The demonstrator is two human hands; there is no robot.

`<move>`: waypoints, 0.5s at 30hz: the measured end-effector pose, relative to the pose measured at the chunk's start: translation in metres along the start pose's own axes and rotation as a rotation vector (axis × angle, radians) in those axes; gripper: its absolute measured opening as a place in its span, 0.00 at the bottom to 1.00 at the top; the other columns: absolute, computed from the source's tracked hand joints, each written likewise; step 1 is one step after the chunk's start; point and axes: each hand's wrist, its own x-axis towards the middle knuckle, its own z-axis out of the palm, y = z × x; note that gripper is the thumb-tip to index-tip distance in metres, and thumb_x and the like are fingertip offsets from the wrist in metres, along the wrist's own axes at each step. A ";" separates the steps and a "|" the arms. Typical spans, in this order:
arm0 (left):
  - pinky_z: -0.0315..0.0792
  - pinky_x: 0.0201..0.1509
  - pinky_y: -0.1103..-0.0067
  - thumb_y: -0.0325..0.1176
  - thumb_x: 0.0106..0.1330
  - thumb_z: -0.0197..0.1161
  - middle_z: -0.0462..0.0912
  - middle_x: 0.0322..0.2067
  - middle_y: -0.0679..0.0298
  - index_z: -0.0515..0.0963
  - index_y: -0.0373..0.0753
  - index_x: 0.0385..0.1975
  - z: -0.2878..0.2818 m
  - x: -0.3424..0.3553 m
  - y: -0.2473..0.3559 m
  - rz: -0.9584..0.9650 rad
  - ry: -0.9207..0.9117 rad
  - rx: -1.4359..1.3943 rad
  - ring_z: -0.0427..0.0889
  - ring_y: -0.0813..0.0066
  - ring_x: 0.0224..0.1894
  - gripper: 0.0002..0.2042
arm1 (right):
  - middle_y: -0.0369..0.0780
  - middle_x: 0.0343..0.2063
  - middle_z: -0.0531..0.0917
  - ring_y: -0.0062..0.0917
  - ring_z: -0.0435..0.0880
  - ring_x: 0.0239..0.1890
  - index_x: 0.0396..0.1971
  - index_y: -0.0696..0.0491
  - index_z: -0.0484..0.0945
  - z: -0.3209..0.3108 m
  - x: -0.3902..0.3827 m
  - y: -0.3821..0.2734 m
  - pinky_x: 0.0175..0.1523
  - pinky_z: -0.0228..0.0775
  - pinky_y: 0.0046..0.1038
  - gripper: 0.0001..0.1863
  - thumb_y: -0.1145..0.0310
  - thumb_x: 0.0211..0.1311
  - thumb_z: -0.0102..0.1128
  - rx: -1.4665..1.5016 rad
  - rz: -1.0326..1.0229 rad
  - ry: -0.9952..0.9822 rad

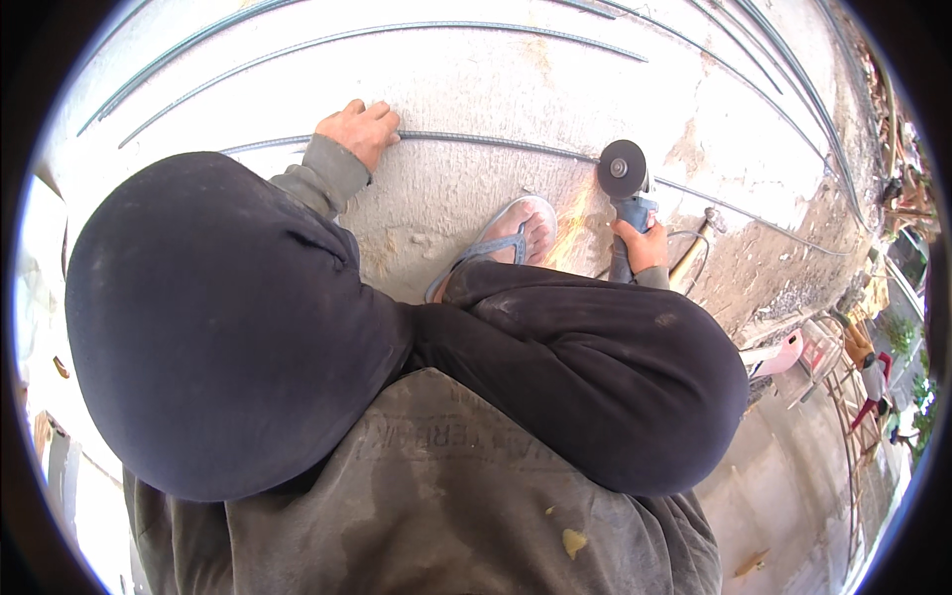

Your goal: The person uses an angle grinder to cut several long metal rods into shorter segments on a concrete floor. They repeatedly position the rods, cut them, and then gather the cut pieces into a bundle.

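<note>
A ribbed steel rebar [486, 141] lies across the pale concrete in front of me. My left hand [363, 132] is closed over it at the left, fingers curled down, with the fingertips partly hidden. In my right hand [645, 245] is a blue angle grinder [635, 210], gripped round its body. The grinder's dark disc [622, 168] meets the rebar at the right, and orange sparks [571, 230] stream from there toward my sandalled foot [518, 233]. Whether the bar is cut through at the disc, I cannot tell.
More rebars [426, 27] lie farther off, bundled at the far right. A hammer [697, 248] rests just right of the grinder, beside a dark cord [705, 260]. My bent knees flank the work. At the right edge are a pink object [783, 354] and people in the distance.
</note>
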 end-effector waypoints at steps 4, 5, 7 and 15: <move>0.80 0.38 0.71 0.38 0.61 0.70 0.78 0.35 0.69 0.77 0.44 0.35 0.000 0.002 0.002 -0.003 0.015 -0.005 0.79 0.65 0.38 0.09 | 0.43 0.30 0.88 0.29 0.85 0.31 0.37 0.62 0.84 -0.003 -0.001 0.005 0.41 0.76 0.33 0.20 0.62 0.48 0.72 -0.041 0.090 0.001; 0.80 0.38 0.71 0.38 0.61 0.70 0.78 0.35 0.69 0.77 0.44 0.34 0.001 0.002 0.001 -0.001 0.025 -0.005 0.79 0.65 0.38 0.09 | 0.43 0.30 0.88 0.29 0.85 0.31 0.37 0.62 0.84 -0.003 -0.002 0.001 0.42 0.76 0.33 0.21 0.61 0.48 0.73 -0.038 0.116 -0.012; 0.81 0.38 0.71 0.38 0.61 0.70 0.78 0.35 0.69 0.77 0.44 0.34 0.001 0.000 0.000 -0.004 0.021 -0.002 0.79 0.65 0.38 0.09 | 0.43 0.30 0.88 0.29 0.86 0.32 0.37 0.62 0.84 -0.003 -0.006 -0.010 0.43 0.76 0.33 0.22 0.60 0.47 0.73 -0.032 0.169 -0.037; 0.80 0.38 0.71 0.37 0.62 0.69 0.78 0.35 0.68 0.77 0.44 0.34 -0.002 0.000 0.000 -0.010 -0.001 0.010 0.79 0.64 0.37 0.09 | 0.45 0.32 0.88 0.32 0.87 0.35 0.39 0.61 0.85 -0.002 -0.016 -0.027 0.46 0.77 0.34 0.24 0.58 0.46 0.75 -0.136 0.115 0.002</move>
